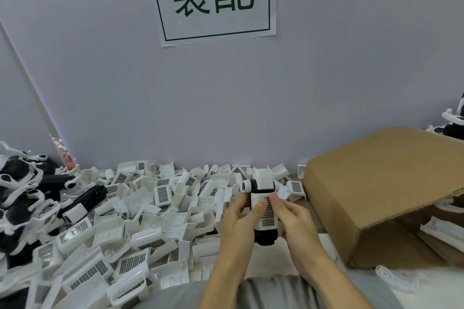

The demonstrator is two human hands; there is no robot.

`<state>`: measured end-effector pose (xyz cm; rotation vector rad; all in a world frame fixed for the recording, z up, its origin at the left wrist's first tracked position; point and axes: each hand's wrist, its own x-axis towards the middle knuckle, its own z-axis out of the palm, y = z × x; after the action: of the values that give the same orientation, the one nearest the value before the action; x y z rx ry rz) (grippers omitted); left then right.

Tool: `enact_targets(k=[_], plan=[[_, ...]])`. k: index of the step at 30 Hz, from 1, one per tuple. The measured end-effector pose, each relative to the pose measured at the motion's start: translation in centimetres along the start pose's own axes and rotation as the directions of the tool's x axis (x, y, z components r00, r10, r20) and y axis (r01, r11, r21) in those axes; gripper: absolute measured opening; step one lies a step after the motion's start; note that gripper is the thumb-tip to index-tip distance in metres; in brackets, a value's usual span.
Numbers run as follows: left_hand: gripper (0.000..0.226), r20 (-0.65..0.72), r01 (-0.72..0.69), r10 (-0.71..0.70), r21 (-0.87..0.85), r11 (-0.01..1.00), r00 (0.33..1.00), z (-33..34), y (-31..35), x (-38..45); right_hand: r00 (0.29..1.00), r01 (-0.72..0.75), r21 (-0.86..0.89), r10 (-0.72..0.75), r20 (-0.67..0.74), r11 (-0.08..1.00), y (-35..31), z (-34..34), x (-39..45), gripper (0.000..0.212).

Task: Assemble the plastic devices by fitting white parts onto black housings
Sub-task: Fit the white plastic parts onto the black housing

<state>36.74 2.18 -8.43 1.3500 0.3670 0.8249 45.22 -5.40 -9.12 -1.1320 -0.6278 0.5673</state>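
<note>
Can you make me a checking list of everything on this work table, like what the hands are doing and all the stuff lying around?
Surface: table, mostly buried under parts; a bare strip shows near the person.
Job's things: one device held up, white grille part on its black housing; heap of loose white parts in the middle; pile of black housings with white pieces at left.
Clutter: open cardboard box at right with white pieces inside; one white piece in front of it.
Grippers: left hand and right hand both grip the device, thumbs on the grille.
Cables: nothing seen.
Surroundings: pale wall with a paper sign in green characters.
</note>
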Motion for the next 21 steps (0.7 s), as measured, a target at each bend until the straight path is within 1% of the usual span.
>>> enact_targets(k=[3,5,8,11,14,18,21], plan=[[0.024,-0.016,-0.022,0.022,0.005,1.000,1.000,0.32,0.07,-0.09,1.000,0.018,-0.028,-0.018,0.000,0.999,-0.04,0.05,0.02,0.034],[0.026,-0.060,-0.034,0.036,0.030,0.999,0.998,0.46,0.06,0.01,0.999,0.045,-0.024,-0.045,0.008,0.999,-0.14,0.10,-0.03,0.035],[0.030,-0.125,-0.024,0.036,0.095,0.995,0.992,0.61,-0.02,0.06,0.995,0.094,-0.041,-0.095,-0.020,0.995,-0.22,0.16,-0.10,0.035],[0.036,-0.155,-0.008,0.031,0.147,0.989,0.987,0.53,0.09,0.05,0.994,0.089,-0.078,-0.093,-0.050,0.993,-0.03,0.15,-0.06,0.033],[0.037,-0.177,0.002,0.028,0.171,0.985,0.984,0.43,0.14,0.10,0.994,0.082,-0.101,-0.088,-0.063,0.992,0.10,0.02,-0.06,0.036],[0.037,-0.197,0.013,0.018,0.151,0.988,0.980,0.65,0.27,0.06,0.995,0.073,-0.087,-0.079,-0.057,0.993,0.22,0.41,-0.01,0.034],[0.039,-0.220,0.043,-0.025,0.075,0.996,0.975,0.62,0.16,0.05,0.998,0.029,-0.091,-0.033,-0.044,0.995,0.35,0.62,0.05,0.036]])
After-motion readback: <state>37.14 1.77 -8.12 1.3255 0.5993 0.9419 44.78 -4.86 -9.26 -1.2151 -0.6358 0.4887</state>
